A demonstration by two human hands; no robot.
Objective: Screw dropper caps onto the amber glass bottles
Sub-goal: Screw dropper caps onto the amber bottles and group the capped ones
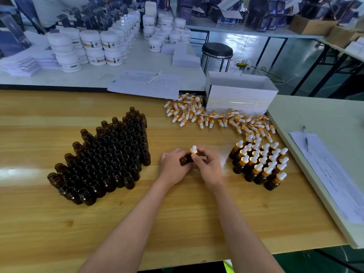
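Wooden boards make up the long table [118,213] where a person works. Near the middle, the left hand [173,164] curls its fingers round one small brown bottle [186,160] and holds it upright; I cannot tell if it touches the table. The right hand [206,166] pinches the gold ring of a dropper cap [194,150] with thumb and fingers. The cap sits on top of that bottle, its white rubber tip pointing up. To the left stands a big crowd of open bottles [106,158], packed close. To the right stands a smaller bunch of capped bottles [260,164]. Farther back, loose caps [206,115] lie in a heap beside a white box [240,95]. A sheet of paper [145,83] with a pen [154,77] on it lies by the far edge, and white jars [98,46] are stacked behind it.
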